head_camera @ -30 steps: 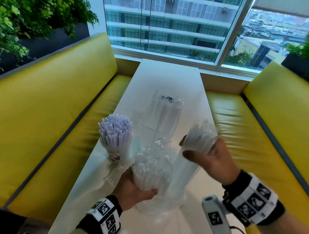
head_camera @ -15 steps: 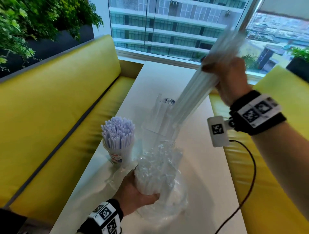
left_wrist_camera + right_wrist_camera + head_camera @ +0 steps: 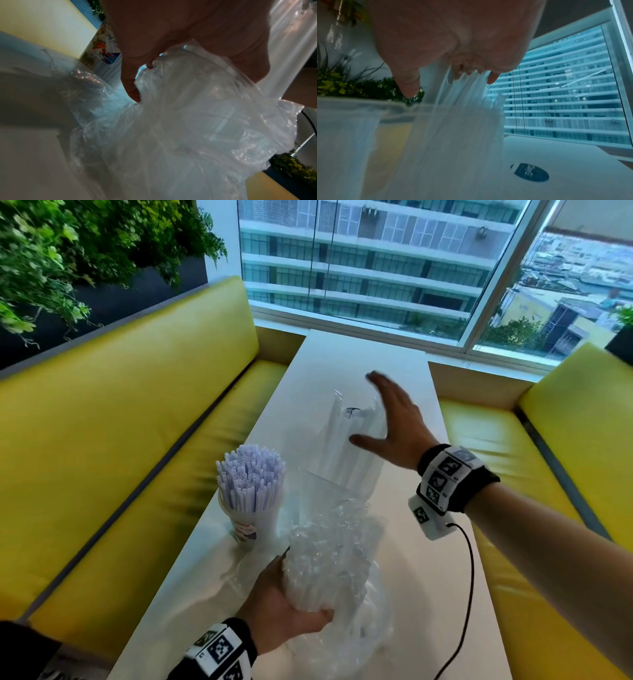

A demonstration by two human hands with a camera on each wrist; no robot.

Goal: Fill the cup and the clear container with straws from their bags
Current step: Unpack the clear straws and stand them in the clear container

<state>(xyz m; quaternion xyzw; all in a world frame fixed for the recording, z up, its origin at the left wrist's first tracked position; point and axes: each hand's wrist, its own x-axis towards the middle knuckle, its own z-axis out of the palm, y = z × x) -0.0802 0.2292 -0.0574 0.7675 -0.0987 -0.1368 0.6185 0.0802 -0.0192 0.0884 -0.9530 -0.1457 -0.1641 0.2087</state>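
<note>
A printed cup (image 3: pixel 247 527) packed with pale purple straws (image 3: pixel 250 474) stands on the left of the white table (image 3: pixel 346 361). Behind the bag, the clear container (image 3: pixel 337 491) holds a bundle of clear straws (image 3: pixel 346 440) standing upright. My right hand (image 3: pixel 361 407) is open, fingers spread against the tops of those straws (image 3: pixel 464 92); it holds nothing. My left hand (image 3: pixel 301 587) grips the crumpled clear bag of straws (image 3: pixel 325 563) near the table's front. The bag (image 3: pixel 188 121) fills the left wrist view, with the cup (image 3: pixel 104 54) behind it.
Yellow benches (image 3: pixel 137 412) run along both sides of the narrow table, with a window at its far end. A small black round disc (image 3: pixel 529 171) lies on the table beyond the container. A second, flattened clear bag (image 3: pixel 239 573) lies beside the cup. My right wrist's cable (image 3: pixel 469 577) hangs over the table.
My right hand pulled a bundle of clear straws out of the bag, carried it up and over to the clear container, and let go; the left hand kept holding the bag.
</note>
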